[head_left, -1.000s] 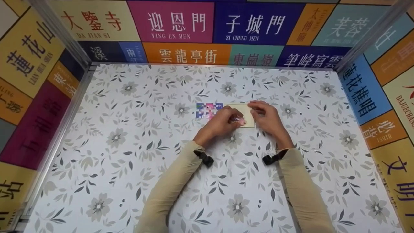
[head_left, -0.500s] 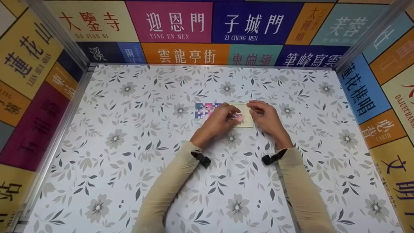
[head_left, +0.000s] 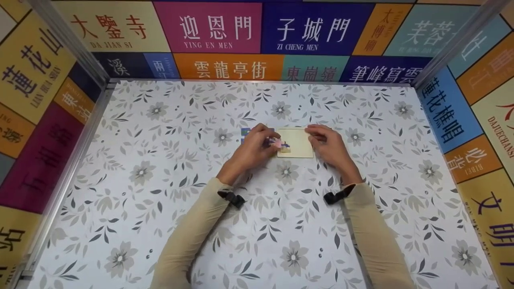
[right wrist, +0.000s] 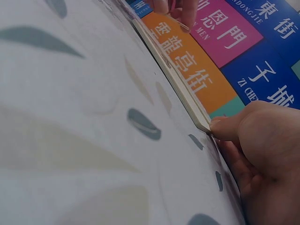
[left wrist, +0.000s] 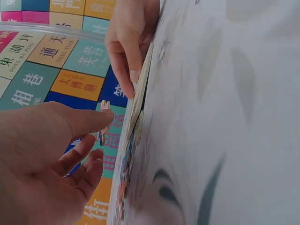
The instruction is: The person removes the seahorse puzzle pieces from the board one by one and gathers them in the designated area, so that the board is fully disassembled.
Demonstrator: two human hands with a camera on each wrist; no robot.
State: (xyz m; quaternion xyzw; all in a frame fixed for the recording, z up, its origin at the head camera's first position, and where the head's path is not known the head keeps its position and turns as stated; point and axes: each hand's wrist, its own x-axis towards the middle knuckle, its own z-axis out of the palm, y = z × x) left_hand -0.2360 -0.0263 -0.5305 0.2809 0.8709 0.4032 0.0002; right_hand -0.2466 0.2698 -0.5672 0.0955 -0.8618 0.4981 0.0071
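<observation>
My left hand [head_left: 253, 146] pinches a small jigsaw piece [left wrist: 104, 124] between thumb and fingers, raised off the table. Below it and to its left, a blue and pink jigsaw [head_left: 244, 131] lies mostly hidden by the hand. Just right of the hand is a flat cream puzzle tray [head_left: 299, 140]. A colourful piece [head_left: 285, 147] sits at the tray's lower left. My right hand [head_left: 327, 142] grips the tray's right edge near the far corner; its thumb [right wrist: 225, 127] presses on the edge in the right wrist view.
The table [head_left: 225, 249] has a white cover with grey flowers and leaves. Walls of coloured lettered panels [head_left: 225, 28] stand along the back, left and right. Each wrist wears a black strap camera [head_left: 336, 196].
My left hand has moved left from over the tray towards the jigsaw, carrying a piece. More of the tray is now uncovered. My right hand has stayed at the tray's edge.
</observation>
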